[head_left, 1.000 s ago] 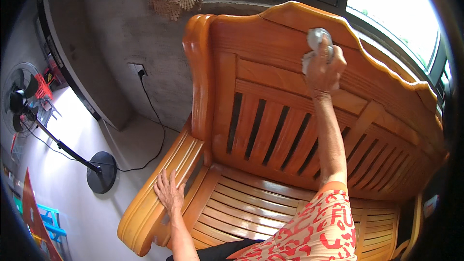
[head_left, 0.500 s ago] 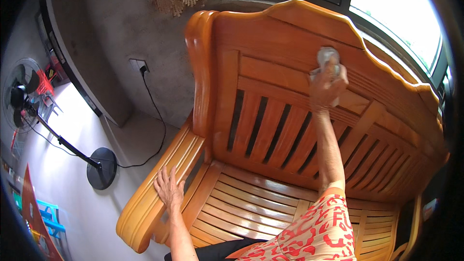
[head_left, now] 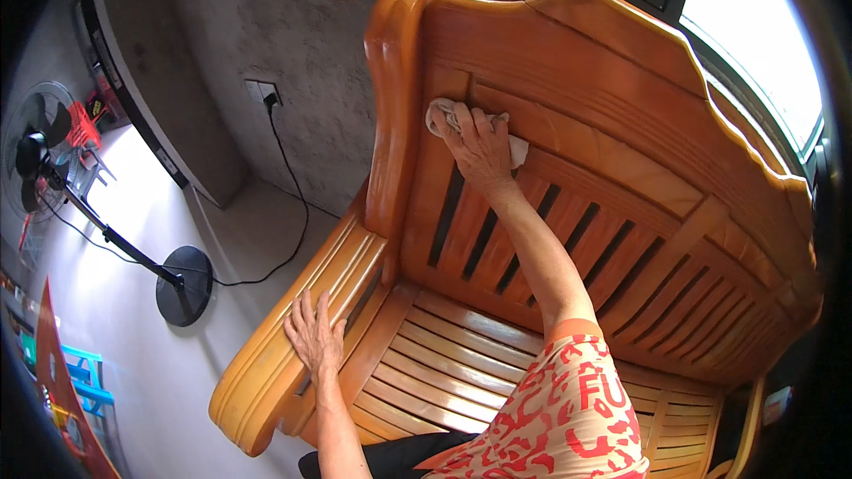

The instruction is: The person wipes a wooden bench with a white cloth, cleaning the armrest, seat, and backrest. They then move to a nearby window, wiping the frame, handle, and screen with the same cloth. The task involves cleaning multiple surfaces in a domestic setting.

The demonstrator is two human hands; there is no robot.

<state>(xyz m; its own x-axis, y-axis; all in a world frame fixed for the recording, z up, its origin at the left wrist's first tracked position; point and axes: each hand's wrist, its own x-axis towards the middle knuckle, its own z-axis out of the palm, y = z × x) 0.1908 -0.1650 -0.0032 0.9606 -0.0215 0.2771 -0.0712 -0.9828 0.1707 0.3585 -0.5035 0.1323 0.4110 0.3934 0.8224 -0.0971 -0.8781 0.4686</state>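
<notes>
Pressing a pale cloth (head_left: 441, 115) on the wooden backrest (head_left: 577, 53), the right hand (head_left: 482, 146) curls its fingers over it and keeps hold; so I see it from my distance. Nearer to me, the left hand (head_left: 317, 341) lies flat on the armrest (head_left: 253, 390), fingers somewhat spread, holding nothing. I judge that the wiping is under way and not finished. Which wood is already wiped I cannot tell, because the shine gives no clear border. Perhaps the slats (head_left: 464, 222) below the right hand and the seat (head_left: 422, 359) right of the left hand remain. Red lettering decorates the right sleeve (head_left: 577, 390); on the wood I find no label.
</notes>
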